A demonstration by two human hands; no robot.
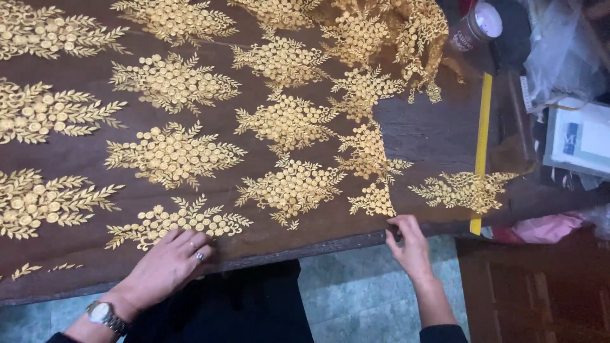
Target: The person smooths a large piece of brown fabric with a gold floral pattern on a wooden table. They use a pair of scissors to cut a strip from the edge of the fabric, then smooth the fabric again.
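Head view, looking down on a dark wooden tabletop (438,136) that fills most of the frame.

Sheer brown net fabric (190,114) lies spread flat from the left edge to about right of centre. It carries rows of gold embroidered sprigs, each a cluster of round discs with leafy fronds. At top centre-right the fabric is bunched into a loose heap.

Left hand (166,263), lower left: palm down, fingers close together and flat on the fabric near the front edge of the tabletop. A ring on one finger, a metal wristwatch (105,316) on the wrist. It presses and does not grip.

Right hand (410,244), lower centre-right: fingers pinched together on the fabric's edge right at the tabletop's front rim, just below a small gold sprig.

Yellow measuring strip (483,146): long, narrow, lying nearly upright at right, crossing a lone gold sprig at its lower part.

Upper right: a round jar (476,26), dark body with a pale lid and a printed label band. Right edge: a white rectangular box (581,136) with a small blue label patch, clear plastic wrap (559,51) above it. Lower right: something pink (543,227), partly hidden.

Below the tabletop: pale green floor tiles (356,298).
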